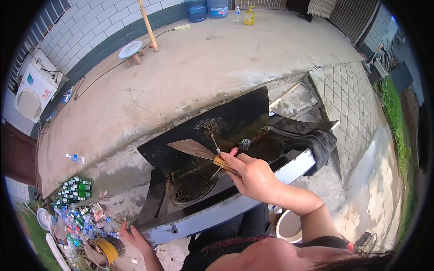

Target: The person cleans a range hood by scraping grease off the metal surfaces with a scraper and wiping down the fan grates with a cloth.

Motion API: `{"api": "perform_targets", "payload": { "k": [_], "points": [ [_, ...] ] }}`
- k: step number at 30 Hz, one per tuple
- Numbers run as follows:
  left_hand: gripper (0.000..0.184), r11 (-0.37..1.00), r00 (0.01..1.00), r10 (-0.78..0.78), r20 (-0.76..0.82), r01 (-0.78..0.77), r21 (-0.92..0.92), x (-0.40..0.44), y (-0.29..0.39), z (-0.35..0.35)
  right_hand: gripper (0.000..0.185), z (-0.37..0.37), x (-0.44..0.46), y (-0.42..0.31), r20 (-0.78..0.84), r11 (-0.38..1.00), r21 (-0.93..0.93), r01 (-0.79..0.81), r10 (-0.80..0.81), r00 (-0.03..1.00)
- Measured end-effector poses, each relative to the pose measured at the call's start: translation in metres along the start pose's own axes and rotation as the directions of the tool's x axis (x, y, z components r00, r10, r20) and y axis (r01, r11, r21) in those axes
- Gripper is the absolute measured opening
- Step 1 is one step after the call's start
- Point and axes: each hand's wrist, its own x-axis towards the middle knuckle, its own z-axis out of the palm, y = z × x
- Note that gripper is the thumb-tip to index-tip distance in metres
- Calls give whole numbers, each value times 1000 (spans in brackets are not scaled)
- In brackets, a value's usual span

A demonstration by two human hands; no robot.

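Note:
A range hood [158, 147] with a dark glass panel and a pale metal edge lies across the view, in front of my body. Grease and rust mark its inside, around a round vent grille [194, 187]. My right hand [255, 176] is wrapped around the wooden handle of a scraper [192, 148], its flat triangular blade pointing left over the hood. My left hand [134, 237] grips the hood's lower left corner. A scouring ball [244, 144] rests inside, beyond my right fingers. A dark grey cloth [322, 147] drapes over the right end.
Plastic bottles [86, 221] and green bottles [74, 189] are heaped at lower left. A bucket [289, 226] stands near my right side. Farther off are a small stool [131, 50], a yellow pump bottle [249, 17], water jugs [195, 11] and an air-conditioner unit [38, 86]. A concrete step edge runs behind the hood.

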Motion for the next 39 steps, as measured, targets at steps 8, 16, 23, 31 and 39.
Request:
{"api": "perform_targets", "payload": {
  "k": [8, 16, 23, 31, 39],
  "points": [
    [30, 931, 993, -68, -93, 29, -364, -3, 14, 12, 42, 73, -50, -5, -325, 987, -83, -140, 106, 940],
    [34, 937, 1000, 8, -17, -13, -348, -8, 11, 0, 32, 81, -54, -8, -397, 974, -184, -134, 51, 916],
    [41, 869, 869, 493, 41, -494, 16, -46, 27, -5, 28, 85, -52, 0, -397, 968, -207, -141, 48, 916],
    [29, 735, 736, 677, -13, -674, 80, -51, 30, 10, 27, 92, -53, 7, -419, 975, -182, -130, 42, 907],
    [28, 730, 736, 676, -40, -661, 176, -50, 32, 18, 24, 85, -55, 3, -396, 983, -118, -142, 85, 914]
  ]
}}
